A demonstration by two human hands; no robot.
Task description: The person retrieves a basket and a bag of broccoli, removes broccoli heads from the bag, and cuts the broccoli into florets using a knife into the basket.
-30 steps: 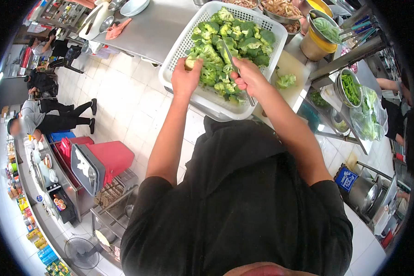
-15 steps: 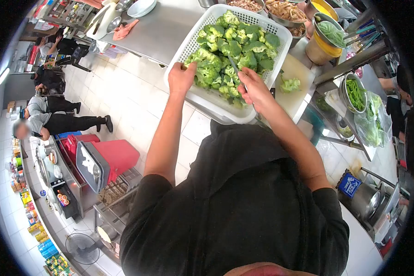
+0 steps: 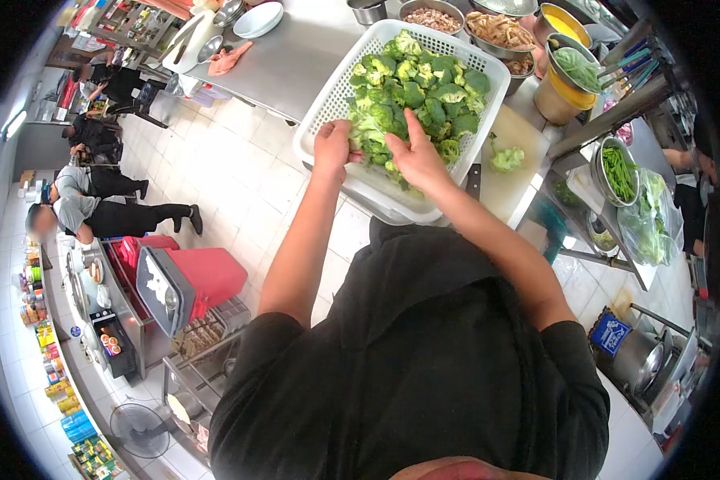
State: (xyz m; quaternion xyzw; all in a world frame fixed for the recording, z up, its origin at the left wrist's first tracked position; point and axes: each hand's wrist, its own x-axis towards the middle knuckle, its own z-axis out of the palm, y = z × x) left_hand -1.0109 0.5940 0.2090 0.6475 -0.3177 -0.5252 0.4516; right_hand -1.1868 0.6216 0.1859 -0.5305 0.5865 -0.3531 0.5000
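Observation:
A white perforated plastic basket (image 3: 310,120) full of cut broccoli (image 3: 432,88) stands in front of me, with a white tub rim (image 3: 392,212) beneath its near side. My left hand (image 3: 333,150) is closed on a pale-stemmed broccoli piece (image 3: 368,132) at the basket's left side. Over the near right part of the broccoli is my right hand (image 3: 424,164), its thumb and index finger stretched out and apart. Its other fingers curl underneath, and what they hold is hidden. No knife blade shows at this hand.
To the right, a cutting board (image 3: 520,136) bears a broccoli piece (image 3: 506,160) and a dark knife handle (image 3: 474,182). Bowls of cut food (image 3: 500,34) stand behind. A metal post (image 3: 608,116) rises at right. A red bin (image 3: 208,276) and other people (image 3: 128,212) are at left.
My right hand has moved slightly left and turned, its index finger now extended. The knife seen in it earlier is no longer visible. My left hand has shifted a little right.

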